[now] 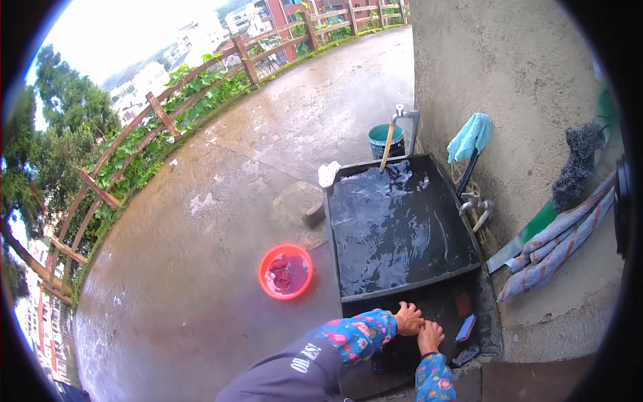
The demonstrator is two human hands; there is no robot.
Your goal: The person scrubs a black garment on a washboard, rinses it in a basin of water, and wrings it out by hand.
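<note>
My left hand [408, 319] and my right hand [431, 336] are close together over the dark lower section [392, 375] of a stone wash trough, just in front of the water-filled basin. Bent fingers on both hands point down and inward, closed on something dark that blends with the surface; its kind cannot be made out. To the right of my hands lies a blue-topped brush [465, 328]. Nearer to me is a grey crumpled wad [466, 356], and a reddish-brown patch [463, 303] shows beyond the brush. Floral sleeves cover both forearms.
Water fills the dark basin [402, 228] ahead, fed by a tap [400, 110]. A green bucket [386, 141] stands behind it. On the floor at left sits a red basin [286, 271] with wet cloth. Along the right wall are a turquoise cloth [471, 137] and a striped towel [556, 248].
</note>
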